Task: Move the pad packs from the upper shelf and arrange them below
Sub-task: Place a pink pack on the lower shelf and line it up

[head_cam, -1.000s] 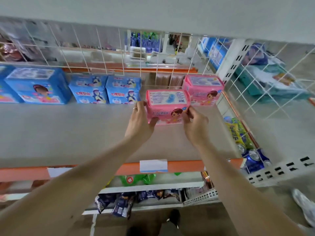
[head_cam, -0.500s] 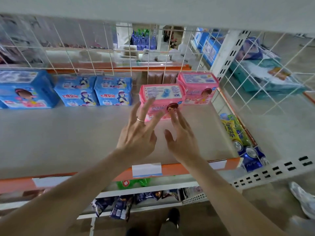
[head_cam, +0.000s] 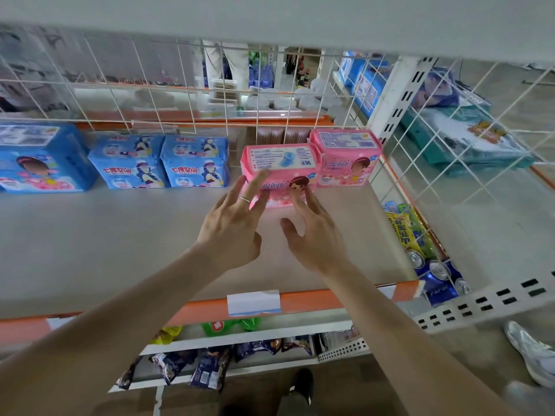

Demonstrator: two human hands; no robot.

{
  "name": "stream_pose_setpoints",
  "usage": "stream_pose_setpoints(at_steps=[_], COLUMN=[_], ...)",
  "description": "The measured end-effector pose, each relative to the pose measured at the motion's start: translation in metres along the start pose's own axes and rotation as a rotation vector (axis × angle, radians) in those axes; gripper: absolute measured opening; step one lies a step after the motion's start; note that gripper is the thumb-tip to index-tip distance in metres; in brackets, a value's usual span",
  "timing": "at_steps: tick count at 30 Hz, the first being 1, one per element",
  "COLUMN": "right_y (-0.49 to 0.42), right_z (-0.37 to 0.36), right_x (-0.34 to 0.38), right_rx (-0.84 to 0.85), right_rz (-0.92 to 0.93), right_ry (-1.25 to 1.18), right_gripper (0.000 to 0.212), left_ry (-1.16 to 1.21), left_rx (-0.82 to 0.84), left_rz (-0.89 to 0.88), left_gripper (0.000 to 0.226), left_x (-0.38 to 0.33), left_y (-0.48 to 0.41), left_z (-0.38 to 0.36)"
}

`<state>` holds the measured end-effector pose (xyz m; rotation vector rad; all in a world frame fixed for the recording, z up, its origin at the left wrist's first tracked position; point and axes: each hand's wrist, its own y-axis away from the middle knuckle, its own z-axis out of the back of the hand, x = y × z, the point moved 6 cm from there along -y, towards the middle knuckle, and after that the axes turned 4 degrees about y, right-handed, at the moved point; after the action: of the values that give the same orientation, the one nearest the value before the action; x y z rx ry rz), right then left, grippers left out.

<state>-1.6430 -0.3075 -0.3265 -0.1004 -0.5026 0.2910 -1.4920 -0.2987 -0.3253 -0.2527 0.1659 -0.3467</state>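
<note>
We reached our left hand [head_cam: 231, 232] and right hand [head_cam: 318, 238] out over the grey shelf [head_cam: 120, 235], fingers straight and spread, their tips at the front of a pink pad pack [head_cam: 279, 159]. A second pink pack [head_cam: 345, 157] stood just behind it to the right, beside the wire grid [head_cam: 426, 163]. To the left, a small blue pack [head_cam: 195, 160] touched its twin [head_cam: 129, 162], with a larger blue pack [head_cam: 42, 157] beyond. Our left hand wore a ring [head_cam: 244, 199].

glossy plastic pad pack [head_cam: 279, 172], matt shelf [head_cam: 120, 241]

big blue pack [head_cam: 42, 159] cut by left edge — front pink pack [head_cam: 279, 166] lower face behind fingers [head_cam: 257, 184]
</note>
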Motion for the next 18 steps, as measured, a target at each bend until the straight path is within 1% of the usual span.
stream_pose_setpoints(at_steps=[4, 8, 11, 18], right_y=[-0.008, -0.017, -0.018, -0.022], right_z=[-0.001, 0.0, 0.001, -0.002], right_x=[0.001, -0.003, -0.006, -0.007], right_rx=[0.016, 0.02, 0.003, 0.019], right_rz=[-0.002, -0.002, 0.006, 0.002], right_ry=[0.025, 0.004, -0.045, -0.037], right_gripper=[0.07, 0.069, 0.069, 0.069], left_ry=[0.003, -0.007, 0.005, -0.028], left_rx=[0.035, 0.079, 0.069, 0.034], left_rz=[0.038, 0.086, 0.077, 0.098], left_gripper=[0.086, 0.093, 0.097, 0.095], left_x=[0.004, 0.008, 0.006, 0.005], left_y=[-0.01, -0.019, -0.02, -0.024], left_z=[-0.001, -0.004, -0.003, 0.005])
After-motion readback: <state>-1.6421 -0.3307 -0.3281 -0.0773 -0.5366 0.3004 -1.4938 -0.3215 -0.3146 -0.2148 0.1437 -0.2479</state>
